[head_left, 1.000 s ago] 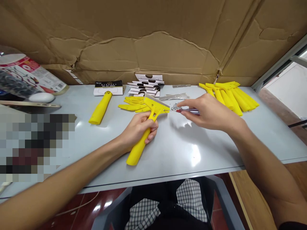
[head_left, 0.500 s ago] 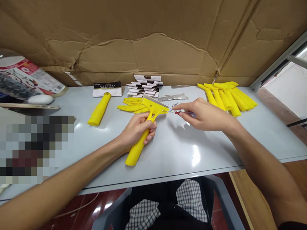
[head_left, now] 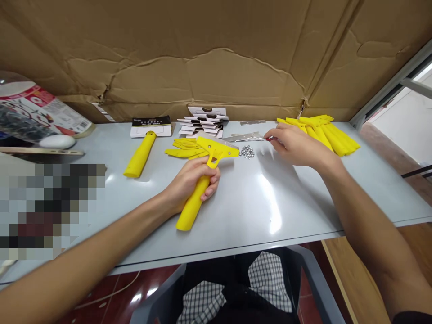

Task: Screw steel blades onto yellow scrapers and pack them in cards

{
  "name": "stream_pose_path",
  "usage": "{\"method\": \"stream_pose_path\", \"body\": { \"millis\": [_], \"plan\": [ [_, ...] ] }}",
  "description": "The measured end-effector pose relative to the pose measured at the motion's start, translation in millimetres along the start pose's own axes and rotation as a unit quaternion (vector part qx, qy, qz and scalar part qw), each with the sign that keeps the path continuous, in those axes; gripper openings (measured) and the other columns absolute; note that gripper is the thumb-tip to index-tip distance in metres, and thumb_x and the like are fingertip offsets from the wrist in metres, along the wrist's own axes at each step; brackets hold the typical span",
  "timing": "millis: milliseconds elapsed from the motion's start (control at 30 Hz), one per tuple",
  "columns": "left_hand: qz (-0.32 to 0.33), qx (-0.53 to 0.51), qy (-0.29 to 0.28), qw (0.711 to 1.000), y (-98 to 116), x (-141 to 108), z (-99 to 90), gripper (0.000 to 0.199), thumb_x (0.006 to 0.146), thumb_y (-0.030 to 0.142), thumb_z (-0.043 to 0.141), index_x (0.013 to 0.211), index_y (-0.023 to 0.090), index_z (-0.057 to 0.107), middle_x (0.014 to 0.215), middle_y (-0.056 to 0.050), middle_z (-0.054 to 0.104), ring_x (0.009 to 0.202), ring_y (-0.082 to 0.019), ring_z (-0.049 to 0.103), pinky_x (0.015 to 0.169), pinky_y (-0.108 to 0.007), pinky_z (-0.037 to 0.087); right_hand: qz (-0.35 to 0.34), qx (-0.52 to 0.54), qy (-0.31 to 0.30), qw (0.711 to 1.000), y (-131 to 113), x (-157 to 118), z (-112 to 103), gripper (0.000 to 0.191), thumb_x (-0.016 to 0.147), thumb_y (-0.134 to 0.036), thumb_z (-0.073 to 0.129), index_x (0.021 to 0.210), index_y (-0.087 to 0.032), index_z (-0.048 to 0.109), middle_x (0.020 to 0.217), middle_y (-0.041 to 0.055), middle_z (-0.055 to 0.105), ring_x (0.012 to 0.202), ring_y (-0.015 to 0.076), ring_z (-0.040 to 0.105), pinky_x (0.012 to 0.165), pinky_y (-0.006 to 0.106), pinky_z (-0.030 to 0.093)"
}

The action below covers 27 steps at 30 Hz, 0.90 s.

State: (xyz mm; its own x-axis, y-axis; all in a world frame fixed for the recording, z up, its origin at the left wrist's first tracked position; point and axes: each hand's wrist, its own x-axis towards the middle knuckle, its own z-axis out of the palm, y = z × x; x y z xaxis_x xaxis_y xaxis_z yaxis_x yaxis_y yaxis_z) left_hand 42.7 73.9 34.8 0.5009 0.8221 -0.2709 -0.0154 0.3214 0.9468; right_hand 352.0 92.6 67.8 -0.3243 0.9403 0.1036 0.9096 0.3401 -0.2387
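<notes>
My left hand (head_left: 195, 180) is wrapped round the handle of a yellow scraper (head_left: 191, 204), whose wide head with a metal blade points away from me. Two screws show in that head. My right hand (head_left: 297, 145) pinches a screwdriver (head_left: 268, 139) by its red part; its thin shaft points left, over metal blades (head_left: 243, 137). A pile of small screws (head_left: 248, 152) lies just right of the scraper's head. Yellow flat pieces (head_left: 182, 151) rest behind my left hand.
Yellow handles (head_left: 337, 135) are heaped at the back right. One yellow handle (head_left: 140, 155) lies at left by a black and white card (head_left: 151, 126). Folded cards (head_left: 204, 123) stand before the cardboard (head_left: 202, 76). A bottle (head_left: 43, 108) and white mouse (head_left: 57, 141) are far left.
My right hand has moved right and back, taking the screwdriver off the scraper's head and uncovering the screw pile. The scraper has turned slightly in my left hand.
</notes>
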Motion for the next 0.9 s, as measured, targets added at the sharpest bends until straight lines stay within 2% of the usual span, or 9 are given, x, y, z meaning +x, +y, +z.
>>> {"method": "stream_pose_path", "body": {
  "millis": [100, 233, 400, 567, 633, 767, 900],
  "plan": [
    [0.005, -0.002, -0.004, 1.000, -1, 0, -1.1, 0.026, 0.078, 0.031, 0.073, 0.066, 0.020, 0.052, 0.048, 0.001, 0.051, 0.035, -0.008, 0.041, 0.035, -0.020, 0.032, 0.047, -0.028, -0.006, 0.998, 11, 6, 8, 0.040, 0.104, -0.019, 0.047, 0.132, -0.019, 0.075, 0.131, 0.0191, 0.070, 0.120, 0.0371, 0.066, 0.093, 0.049, 0.052],
    [0.009, -0.011, -0.005, 1.000, -5, 1, -2.8, 0.024, 0.079, 0.029, 0.073, 0.069, 0.020, 0.053, 0.050, 0.002, 0.052, 0.035, -0.009, 0.043, 0.034, -0.020, 0.033, 0.078, -0.067, -0.012, 0.995, 17, 12, 15, 0.039, 0.103, -0.018, 0.047, 0.128, -0.017, 0.077, 0.127, 0.0217, 0.071, 0.114, 0.0385, 0.068, 0.084, 0.047, 0.051],
    [0.012, -0.027, -0.004, 1.000, -8, 2, -5.0, 0.025, 0.080, 0.030, 0.074, 0.074, 0.021, 0.052, 0.054, 0.002, 0.054, 0.035, -0.009, 0.044, 0.034, -0.020, 0.034, 0.091, -0.106, -0.027, 0.990, 20, 16, 19, 0.038, 0.101, -0.019, 0.052, 0.128, -0.017, 0.078, 0.123, 0.0193, 0.076, 0.110, 0.0377, 0.069, 0.079, 0.046, 0.047],
    [-0.001, -0.066, -0.027, 0.997, -2, 1, -4.0, 0.037, 0.093, 0.054, 0.067, 0.082, 0.022, 0.052, 0.057, 0.001, 0.057, 0.038, -0.012, 0.047, 0.034, -0.021, 0.037, 0.094, -0.132, -0.031, 0.986, 19, 17, 23, 0.039, 0.099, -0.018, 0.053, 0.128, -0.019, 0.078, 0.123, 0.0162, 0.077, 0.105, 0.0360, 0.069, 0.077, 0.046, 0.046],
    [-0.005, -0.081, -0.017, 0.997, -1, 1, -3.4, 0.040, 0.095, 0.058, 0.066, 0.085, 0.022, 0.053, 0.061, 0.000, 0.061, 0.039, -0.012, 0.049, 0.033, -0.021, 0.037, 0.091, -0.133, -0.029, 0.986, 19, 17, 23, 0.039, 0.099, -0.017, 0.053, 0.129, -0.019, 0.078, 0.124, 0.0160, 0.077, 0.106, 0.0358, 0.069, 0.078, 0.046, 0.045],
    [0.007, -0.098, 0.020, 0.995, -3, 1, -1.9, 0.037, 0.094, 0.051, 0.078, 0.091, 0.021, 0.057, 0.070, -0.002, 0.068, 0.044, -0.012, 0.054, 0.035, -0.020, 0.041, 0.092, -0.133, -0.030, 0.986, 17, 18, 22, 0.039, 0.099, -0.018, 0.053, 0.129, -0.019, 0.078, 0.125, 0.0154, 0.078, 0.107, 0.0355, 0.070, 0.077, 0.046, 0.045],
    [0.033, -0.114, 0.041, 0.992, -5, 1, 0.0, 0.042, 0.084, 0.044, 0.093, 0.101, 0.018, 0.065, 0.074, -0.003, 0.072, 0.056, -0.013, 0.063, 0.046, -0.020, 0.053, 0.093, -0.123, -0.034, 0.987, 19, 18, 22, 0.038, 0.099, -0.018, 0.056, 0.129, -0.019, 0.079, 0.123, 0.0147, 0.078, 0.107, 0.0351, 0.069, 0.077, 0.045, 0.045]
  ]
}}
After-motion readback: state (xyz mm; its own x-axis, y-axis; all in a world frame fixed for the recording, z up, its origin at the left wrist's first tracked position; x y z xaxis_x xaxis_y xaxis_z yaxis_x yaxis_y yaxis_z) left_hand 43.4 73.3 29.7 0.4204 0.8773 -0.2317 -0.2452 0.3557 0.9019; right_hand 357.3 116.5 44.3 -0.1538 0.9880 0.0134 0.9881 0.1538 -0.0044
